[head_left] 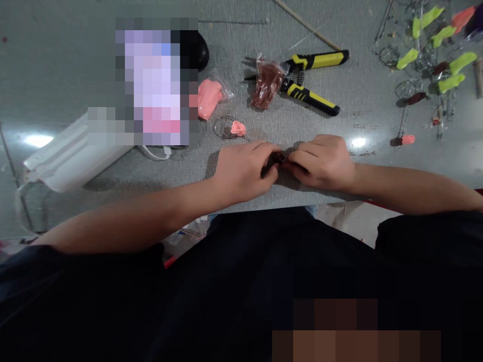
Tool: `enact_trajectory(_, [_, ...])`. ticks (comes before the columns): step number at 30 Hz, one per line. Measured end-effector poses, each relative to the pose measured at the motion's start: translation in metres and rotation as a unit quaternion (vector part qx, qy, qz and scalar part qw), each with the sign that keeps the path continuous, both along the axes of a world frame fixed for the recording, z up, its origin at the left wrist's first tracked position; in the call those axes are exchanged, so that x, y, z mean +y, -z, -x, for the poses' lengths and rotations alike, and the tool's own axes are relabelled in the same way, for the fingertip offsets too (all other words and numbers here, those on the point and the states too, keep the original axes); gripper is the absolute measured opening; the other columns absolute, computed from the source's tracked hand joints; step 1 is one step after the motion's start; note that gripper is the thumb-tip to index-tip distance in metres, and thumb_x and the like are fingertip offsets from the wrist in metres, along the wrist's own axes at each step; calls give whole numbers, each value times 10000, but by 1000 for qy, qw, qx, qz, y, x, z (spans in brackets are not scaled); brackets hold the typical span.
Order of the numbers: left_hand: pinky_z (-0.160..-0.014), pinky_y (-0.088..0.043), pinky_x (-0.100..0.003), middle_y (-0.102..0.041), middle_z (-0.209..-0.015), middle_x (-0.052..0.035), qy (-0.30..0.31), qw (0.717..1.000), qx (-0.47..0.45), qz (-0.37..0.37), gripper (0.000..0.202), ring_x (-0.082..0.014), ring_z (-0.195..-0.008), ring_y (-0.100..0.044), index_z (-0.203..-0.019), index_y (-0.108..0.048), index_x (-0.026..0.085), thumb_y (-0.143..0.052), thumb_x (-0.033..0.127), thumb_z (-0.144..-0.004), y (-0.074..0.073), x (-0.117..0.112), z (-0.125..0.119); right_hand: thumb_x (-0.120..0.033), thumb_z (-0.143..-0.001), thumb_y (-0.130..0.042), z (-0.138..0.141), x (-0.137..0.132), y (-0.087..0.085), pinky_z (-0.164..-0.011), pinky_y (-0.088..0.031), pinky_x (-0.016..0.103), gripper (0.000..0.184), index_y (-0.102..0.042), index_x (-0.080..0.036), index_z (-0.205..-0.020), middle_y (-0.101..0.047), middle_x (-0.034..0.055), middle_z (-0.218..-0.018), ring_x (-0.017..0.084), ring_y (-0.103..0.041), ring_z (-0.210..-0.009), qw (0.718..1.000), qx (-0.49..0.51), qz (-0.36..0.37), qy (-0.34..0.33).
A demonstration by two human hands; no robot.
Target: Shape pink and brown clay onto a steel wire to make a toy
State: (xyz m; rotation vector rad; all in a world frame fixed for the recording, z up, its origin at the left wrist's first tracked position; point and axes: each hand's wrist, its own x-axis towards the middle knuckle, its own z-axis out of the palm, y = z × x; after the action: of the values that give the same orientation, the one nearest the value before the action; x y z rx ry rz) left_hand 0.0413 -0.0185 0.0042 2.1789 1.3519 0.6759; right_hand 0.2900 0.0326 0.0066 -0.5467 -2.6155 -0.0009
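Observation:
Close to the table's near edge, my left hand [247,168] curls its fingers and thumb round a small dark brown rolled piece [279,157]. My right hand [320,162] meets it from the other side, its thumb and fingertips pinched at the same brown piece. Fingers cover most of that piece; only its coiled end shows. Just beyond my left hand lies a pink rose-shaped piece [238,128] with a thin wire loop. Farther off rests a clear bag of brown strips [268,83], on the jaws of yellow-and-black pliers [317,80].
A bag of pink material [210,99] lies beside a blurred-out lit screen [154,75]. At left is a long white device [79,153] with a cable. Several wires with yellow-green pieces [451,83] spread across the far right. A thin stick [307,25] lies at the back.

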Motion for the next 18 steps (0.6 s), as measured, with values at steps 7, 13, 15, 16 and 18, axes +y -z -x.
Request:
enact_trajectory(7, [-645,-444,-365,-772,-857,-26,1,1000,8,-2,199,-235,-814,-736,-1151,-793,258,-725,251,-965,0,1,0,-367,-1170,-541,-1,1,-3,-637,-341,353,380,-686,-203,-860,-692,-8,-743,141,-512,-631,999,-49,0,21])
enact_trajectory(13, [-650,-428,-372,-766,-860,-33,3,1000,23,5,221,-241,-800,-719,-1177,-800,248,-721,259,-972,0,1,1,-311,-1148,-565,-3,5,-5,-624,-358,360,295,-698,-207,-906,-727,2,-786,154,-500,-629,998,-55,-17,22])
enact_trajectory(15, [-655,-430,-374,-763,-853,-33,1,1000,23,7,208,-244,-807,-721,-1168,-796,251,-719,265,-976,0,1,1,-311,-1158,-537,-4,6,-6,-633,-354,364,292,-712,-209,-947,-752,10,-826,156,-509,-641,997,-75,1,27])
enact_trajectory(16, [-654,-428,-374,-763,-850,-32,-1,1000,23,5,201,-243,-809,-722,-1163,-794,254,-717,268,-978,0,1,1,-317,-1163,-526,-4,6,-6,-638,-350,366,301,-716,-211,-956,-760,14,-839,157,-513,-647,996,-84,9,31])
enact_trajectory(18, [-646,-421,-370,-767,-848,-30,-2,1000,24,0,196,-237,-803,-720,-1158,-792,259,-717,270,-977,-1,1,1,-336,-1168,-515,-4,6,-5,-644,-342,368,330,-722,-211,-944,-758,20,-835,158,-518,-655,995,-95,19,36])
